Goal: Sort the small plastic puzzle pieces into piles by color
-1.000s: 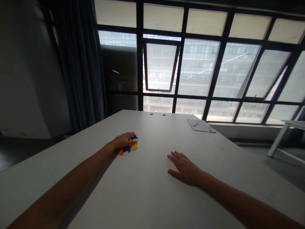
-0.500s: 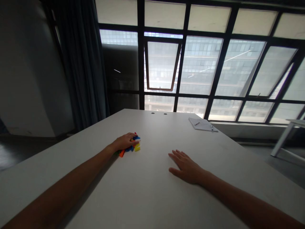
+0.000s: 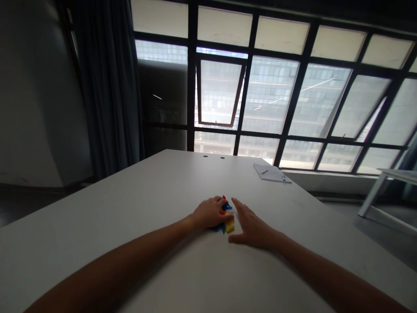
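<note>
A small pile of colourful pieces (image 3: 230, 224), in yellow, blue, red and orange, lies on the white table. Their exact kind is too blurred to make out. Over the pile's left side is cupped my left hand (image 3: 210, 212), its fingers and thumb curled around the pieces and hiding part of them. Just right of the pile, my right hand (image 3: 253, 227) rests on its edge with the thumb spread from the fingers. Its palm faces the pieces and it grips nothing.
The long white table (image 3: 156, 191) reaches toward the windows. A paper pad (image 3: 272, 172) with pens lies near its far right edge, and two dark round holes are at the far end. Another white table (image 3: 395, 174) stands to the right; a dark curtain (image 3: 107, 95) hangs at left.
My left hand has slid right and nearer to me, carrying the colourful pieces along the tabletop to my right hand. The right hand has turned its palm inward. The view has shifted slightly.
</note>
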The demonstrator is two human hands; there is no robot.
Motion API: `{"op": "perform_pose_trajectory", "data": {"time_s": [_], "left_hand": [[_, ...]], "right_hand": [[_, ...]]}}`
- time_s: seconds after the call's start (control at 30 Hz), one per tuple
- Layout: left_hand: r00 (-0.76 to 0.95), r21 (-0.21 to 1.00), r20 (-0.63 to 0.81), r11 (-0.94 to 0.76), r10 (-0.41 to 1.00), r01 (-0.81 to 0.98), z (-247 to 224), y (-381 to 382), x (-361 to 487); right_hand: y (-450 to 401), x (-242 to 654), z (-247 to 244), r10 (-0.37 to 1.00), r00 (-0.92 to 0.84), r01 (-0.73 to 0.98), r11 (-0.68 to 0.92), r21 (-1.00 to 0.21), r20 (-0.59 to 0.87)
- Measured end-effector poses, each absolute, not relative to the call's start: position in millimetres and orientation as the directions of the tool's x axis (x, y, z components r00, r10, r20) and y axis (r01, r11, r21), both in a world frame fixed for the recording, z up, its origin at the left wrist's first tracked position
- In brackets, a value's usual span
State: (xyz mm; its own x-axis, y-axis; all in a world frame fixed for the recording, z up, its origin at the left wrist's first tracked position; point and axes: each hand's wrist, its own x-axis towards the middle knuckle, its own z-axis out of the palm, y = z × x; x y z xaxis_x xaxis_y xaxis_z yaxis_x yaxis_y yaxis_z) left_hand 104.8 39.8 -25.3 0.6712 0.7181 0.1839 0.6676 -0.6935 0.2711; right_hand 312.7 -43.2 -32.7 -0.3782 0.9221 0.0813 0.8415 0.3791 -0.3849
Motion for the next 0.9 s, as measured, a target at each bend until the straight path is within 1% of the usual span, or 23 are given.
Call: {"op": "perform_pose_trajectory", "data": {"time_s": [0.07, 0.17, 0.27, 0.4, 0.53, 0.63, 0.73, 0.8, 0.9], "left_hand": [[0.749, 0.284, 0.188, -0.765, 0.635, 0.578, -22.3, 25.0, 113.8], [0.832, 0.312, 0.169, -0.83, 0.528, 0.463, -17.2, 9.9, 114.0], [0.882, 0.328, 0.154, -0.865, 0.446, 0.381, -13.8, 2.6, 106.2], [0.901, 0.32, 0.201, -0.895, 0.385, 0.311, -13.0, -2.6, 96.6], [0.883, 0.315, 0.248, -0.895, 0.398, 0.315, -6.3, -5.2, 88.8], [0.841, 0.359, 0.27, -0.859, 0.469, 0.364, 5.5, -2.8, 74.7], [0.802, 0.401, 0.279, -0.823, 0.529, 0.403, 13.6, 2.1, 49.1], [0.787, 0.391, 0.262, -0.807, 0.559, 0.442, 12.2, 4.2, 29.9], [0.804, 0.358, 0.191, -0.803, 0.563, 0.477, -0.4, 3.8, 9.2]], "right_hand": [[-43.4, 323.9, -28.8, 0.908, -0.418, 0.816, 0.392, -0.425, 0.035], [-48.2, 336.1, -26.8, 0.882, -0.472, 0.765, 0.399, -0.505, -0.018], [-54.8, 335.2, -27.1, 0.867, -0.498, 0.722, 0.396, -0.567, -0.029], [-60.5, 323.5, -25.4, 0.854, -0.52, 0.69, 0.405, -0.6, -0.021], [-62.5, 318.6, -22.7, 0.842, -0.54, 0.666, 0.431, -0.609, 0.005], [-62.7, 319.2, -21.0, 0.836, -0.549, 0.665, 0.443, -0.601, 0.008], [-63.2, 319.2, -18.1, 0.84, -0.543, 0.688, 0.43, -0.585, -0.021], [-64.4, 317.9, -15.8, 0.843, -0.536, 0.703, 0.413, -0.579, -0.05], [-67.4, 313.3, -14.4, 0.843, -0.531, 0.712, 0.392, -0.582, -0.082]]}}
